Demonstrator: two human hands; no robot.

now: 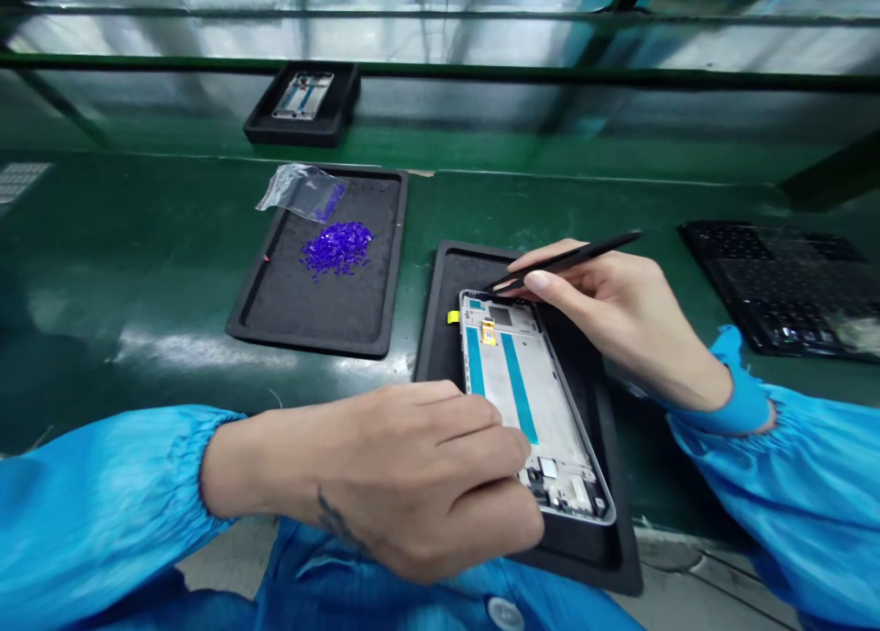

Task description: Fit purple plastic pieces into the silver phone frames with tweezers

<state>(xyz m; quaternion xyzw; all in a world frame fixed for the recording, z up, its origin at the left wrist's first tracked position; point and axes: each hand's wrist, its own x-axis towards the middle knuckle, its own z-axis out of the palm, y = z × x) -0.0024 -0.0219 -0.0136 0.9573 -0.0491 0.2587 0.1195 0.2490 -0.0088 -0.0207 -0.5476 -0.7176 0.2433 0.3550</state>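
A phone mid-frame (pixel 550 383), silver with two blue strips and a yellow tab on its left edge, lies aslant in a black tray (pixel 440 287). My left hand (pixel 412 475) is closed over the frame's lower left edge, its fingertips hidden beneath the knuckles. Black tweezers (pixel 584 253) are pinched in my right hand (pixel 619 319), their tips at the frame's top edge. Near the top of the frame sits a small orange flex connector (pixel 488 331).
Left of the phone, another black tray (pixel 316 324) bears a pile of tiny purple pieces (pixel 338 248) and a clear plastic bag (pixel 299 191). Behind it, a black box (pixel 292 134) holds another phone frame (pixel 302 95). A dark tray with a clear cover (pixel 784 282) lies at right.
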